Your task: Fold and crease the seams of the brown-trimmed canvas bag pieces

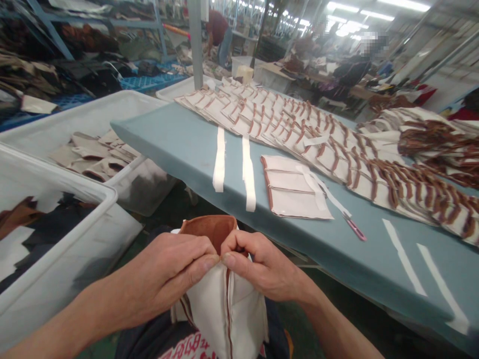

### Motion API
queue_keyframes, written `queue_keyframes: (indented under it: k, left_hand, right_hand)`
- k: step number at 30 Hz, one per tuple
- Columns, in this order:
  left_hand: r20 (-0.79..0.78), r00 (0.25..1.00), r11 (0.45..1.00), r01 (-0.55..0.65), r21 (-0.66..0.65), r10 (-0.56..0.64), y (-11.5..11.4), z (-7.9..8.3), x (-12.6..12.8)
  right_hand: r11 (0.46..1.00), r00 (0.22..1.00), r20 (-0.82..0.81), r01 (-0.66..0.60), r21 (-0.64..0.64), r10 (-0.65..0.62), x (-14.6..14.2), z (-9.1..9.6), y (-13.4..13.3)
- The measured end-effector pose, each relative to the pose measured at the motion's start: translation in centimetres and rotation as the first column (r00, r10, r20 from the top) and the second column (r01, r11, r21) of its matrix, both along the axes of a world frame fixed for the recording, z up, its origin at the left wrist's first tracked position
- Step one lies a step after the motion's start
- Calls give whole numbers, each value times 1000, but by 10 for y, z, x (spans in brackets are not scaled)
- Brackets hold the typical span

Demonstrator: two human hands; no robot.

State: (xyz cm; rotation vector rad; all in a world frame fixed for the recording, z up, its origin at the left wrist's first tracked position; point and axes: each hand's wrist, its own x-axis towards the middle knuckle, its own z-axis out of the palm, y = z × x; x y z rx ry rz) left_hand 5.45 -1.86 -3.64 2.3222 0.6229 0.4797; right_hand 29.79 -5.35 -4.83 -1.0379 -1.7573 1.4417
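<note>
A cream leather piece [207,294] with a brown inner side and a raised seam down its middle rests against my lap. My left hand [183,259] pinches its top edge just left of the seam. On the other side of that seam, my right hand [258,262] grips the same edge between thumb and bent fingers. Both thumbs nearly meet at the seam's upper end. Brown lining [209,229] shows in the opening beyond my fingers. The lower part of the piece hangs over printed dark clothing.
On the blue-green table [179,144] lie a flat sewn panel [295,194], a pink-handled cutter [355,227], white strips [249,174] and overlapping rows of cream pieces [284,119]. White plastic bins [112,194] with leather parts stand at left. Other people work farther back.
</note>
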Motion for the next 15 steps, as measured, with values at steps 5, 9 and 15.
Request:
queue_keyframes:
  k: [5,9,15]
  left_hand:
    - [-23,1000,1000,3,-11,-3,2,0,3]
    - [-55,998,997,7,-71,-11,3,1,2]
    - [-60,998,993,-33,-110,27,3,0,4]
  right_hand:
    - [997,1000,23,14,77,-16,-1,-2,1]
    - [996,999,11,31,80,-32,-3,-5,1]
    - [988,996,27,81,133,-85,-8,-12,0]
